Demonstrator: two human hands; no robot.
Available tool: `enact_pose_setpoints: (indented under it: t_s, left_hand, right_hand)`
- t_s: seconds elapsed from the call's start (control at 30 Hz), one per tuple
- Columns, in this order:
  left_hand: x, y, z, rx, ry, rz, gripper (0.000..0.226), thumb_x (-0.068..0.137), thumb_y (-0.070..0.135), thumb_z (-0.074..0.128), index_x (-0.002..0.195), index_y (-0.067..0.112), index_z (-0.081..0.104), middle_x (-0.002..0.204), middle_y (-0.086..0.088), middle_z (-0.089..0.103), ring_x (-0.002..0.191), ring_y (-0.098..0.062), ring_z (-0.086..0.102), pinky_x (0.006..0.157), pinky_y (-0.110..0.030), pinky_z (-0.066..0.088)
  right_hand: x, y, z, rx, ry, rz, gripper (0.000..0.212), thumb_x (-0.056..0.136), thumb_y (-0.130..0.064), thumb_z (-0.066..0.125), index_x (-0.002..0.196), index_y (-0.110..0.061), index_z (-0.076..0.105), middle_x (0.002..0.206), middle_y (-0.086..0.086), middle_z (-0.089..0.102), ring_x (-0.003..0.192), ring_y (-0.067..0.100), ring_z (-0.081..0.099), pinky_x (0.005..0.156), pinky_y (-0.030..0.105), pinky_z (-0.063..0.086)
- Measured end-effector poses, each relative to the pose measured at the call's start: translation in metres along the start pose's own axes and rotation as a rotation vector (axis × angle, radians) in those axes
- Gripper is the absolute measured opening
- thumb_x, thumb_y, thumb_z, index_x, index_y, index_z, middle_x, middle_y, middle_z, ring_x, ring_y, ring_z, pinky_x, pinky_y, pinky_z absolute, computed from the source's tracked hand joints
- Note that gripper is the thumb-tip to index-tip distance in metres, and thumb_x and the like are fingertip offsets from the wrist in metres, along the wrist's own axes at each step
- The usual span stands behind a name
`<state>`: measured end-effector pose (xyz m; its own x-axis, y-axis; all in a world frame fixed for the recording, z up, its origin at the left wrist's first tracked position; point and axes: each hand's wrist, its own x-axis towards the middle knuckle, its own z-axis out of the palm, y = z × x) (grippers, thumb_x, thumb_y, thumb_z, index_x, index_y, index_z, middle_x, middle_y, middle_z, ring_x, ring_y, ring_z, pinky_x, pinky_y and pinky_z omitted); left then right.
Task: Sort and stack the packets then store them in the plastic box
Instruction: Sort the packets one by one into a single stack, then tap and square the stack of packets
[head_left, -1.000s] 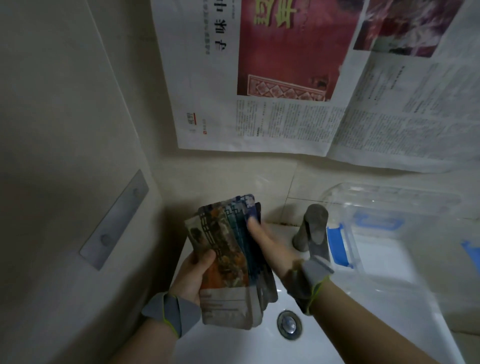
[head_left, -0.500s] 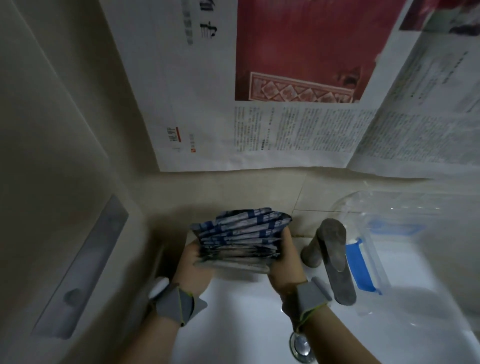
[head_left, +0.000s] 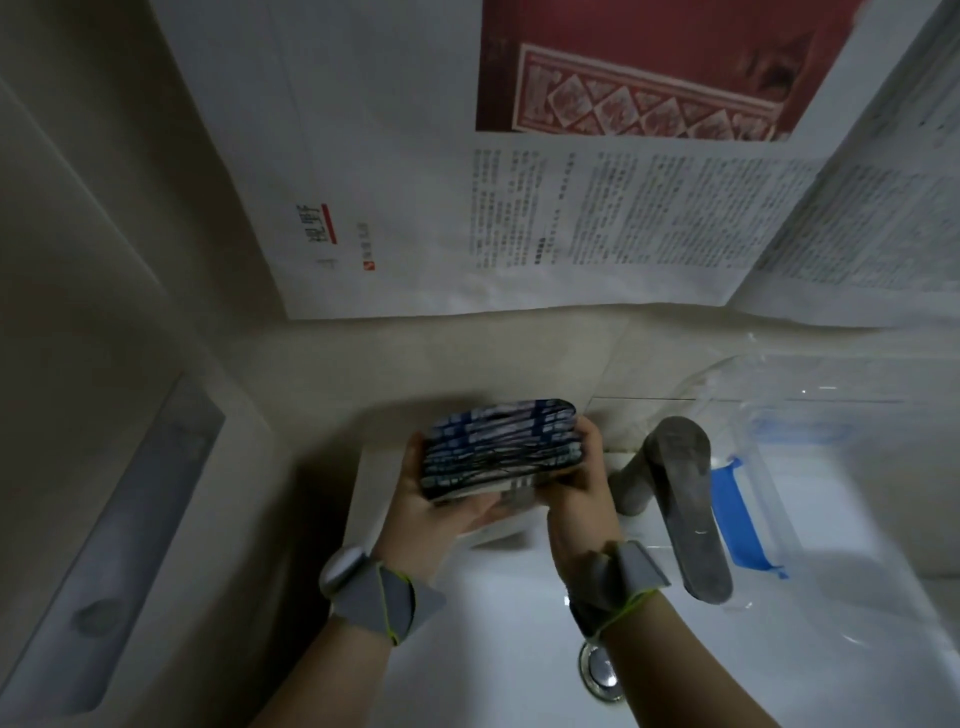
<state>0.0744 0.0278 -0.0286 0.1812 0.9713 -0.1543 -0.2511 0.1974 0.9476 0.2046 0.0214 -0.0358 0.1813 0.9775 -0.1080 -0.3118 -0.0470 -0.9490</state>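
Two hands, left hand and right hand, squeeze a stack of packets edge-up between them over the sink, left of the faucet and the clear plastic box

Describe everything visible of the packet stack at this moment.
The packet stack is a thick bundle of flat, glossy-looking packets with blue, white and dark printed edges, roughly squared and lying sideways, edges toward the camera. The left hand cups one end and its underside; the right hand presses the other. It is held above the sink, left of the tap.

clear plastic box, matt metal tap
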Motion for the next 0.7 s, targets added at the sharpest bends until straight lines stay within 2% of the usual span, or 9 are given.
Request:
enact_pose_setpoints:
  t_s: [0.07,0.13,0.23,0.3,0.4,0.47,0.57,0.6,0.7]
  left_hand:
    - [0.003,0.000,-0.005,-0.050,0.035,0.023,0.071,0.067,-0.027,0.061,0.122,0.013,0.040,0.106,-0.007,0.058,0.075,0.003,0.069,0.058,-0.015,0.055]
    - [0.004,-0.002,-0.010,-0.031,0.048,0.050,0.084,0.044,0.006,0.089,0.114,0.022,0.045,0.109,0.000,0.061,0.082,0.003,0.068,0.065,-0.017,0.056]
    - [-0.001,-0.001,-0.001,-0.053,0.114,0.000,0.105,0.025,0.052,0.088,0.118,0.031,0.043,0.111,0.015,0.062,0.096,-0.001,0.065,0.073,-0.018,0.054]
    - [-0.003,0.003,0.010,-0.038,0.248,-0.014,0.081,0.055,0.046,0.080,0.124,0.035,0.041,0.125,0.001,0.058,0.113,-0.018,0.058,0.087,-0.032,0.051]
    - [0.005,0.005,0.028,-0.072,0.424,0.019,0.009,0.086,0.036,0.058,0.088,0.027,0.056,0.098,-0.008,0.064,0.098,-0.032,0.061,0.087,-0.050,0.050]
    - [0.012,0.005,0.032,0.018,0.507,0.034,0.020,0.091,0.038,0.050,0.076,0.025,0.053,0.081,-0.004,0.061,0.080,-0.028,0.061,0.073,-0.042,0.051]
    - [0.018,0.004,0.030,0.142,0.513,0.111,0.013,0.094,0.031,0.046,0.083,0.024,0.050,0.079,0.006,0.056,0.083,-0.024,0.059,0.064,-0.021,0.047]
    - [0.019,0.000,0.026,0.155,0.470,0.108,0.003,0.094,0.022,0.047,0.091,0.022,0.049,0.083,0.009,0.055,0.087,-0.020,0.061,0.061,-0.013,0.046]
    - [0.021,-0.021,0.003,0.108,0.191,0.096,0.042,0.075,0.009,0.071,0.107,0.023,0.046,0.100,0.003,0.061,0.085,0.002,0.066,0.068,-0.010,0.052]
  right_hand:
    - [0.002,-0.002,-0.002,0.077,-0.025,0.006,0.061,0.055,0.004,0.040,0.111,-0.019,0.049,0.097,0.003,0.063,0.088,0.016,0.061,0.070,0.028,0.051]
    - [0.003,-0.007,-0.002,0.184,-0.024,0.000,0.057,0.058,-0.004,0.049,0.115,-0.014,0.049,0.099,0.004,0.063,0.092,0.020,0.059,0.075,0.030,0.050]
    - [0.006,-0.011,0.001,0.230,0.044,-0.019,0.051,0.075,-0.043,0.060,0.117,-0.014,0.054,0.106,0.002,0.067,0.099,0.015,0.063,0.082,0.026,0.051]
    - [0.008,-0.013,0.008,0.103,0.123,-0.001,0.040,0.085,-0.047,0.050,0.110,-0.016,0.058,0.104,0.002,0.066,0.096,0.006,0.064,0.082,0.021,0.051]
    - [0.020,-0.015,0.018,-0.017,0.307,0.061,0.019,0.087,-0.034,0.058,0.079,-0.017,0.056,0.076,0.002,0.061,0.071,0.013,0.059,0.067,0.024,0.049]
    - [0.030,-0.012,0.021,-0.012,0.402,0.117,0.033,0.074,-0.048,0.066,0.069,-0.018,0.054,0.073,0.007,0.060,0.074,0.023,0.057,0.073,0.036,0.046]
    - [0.036,-0.009,0.022,0.143,0.445,0.243,0.057,0.065,-0.067,0.058,0.086,-0.015,0.064,0.079,0.006,0.067,0.071,0.018,0.065,0.072,0.032,0.053]
    - [0.038,-0.007,0.019,0.225,0.465,0.276,0.053,0.075,-0.068,0.050,0.087,-0.018,0.063,0.069,0.000,0.066,0.061,0.013,0.064,0.061,0.028,0.051]
    - [0.036,0.003,0.012,0.309,0.504,0.368,0.055,0.086,-0.068,0.030,0.090,-0.023,0.062,0.054,-0.005,0.059,0.055,0.016,0.053,0.052,0.027,0.039]
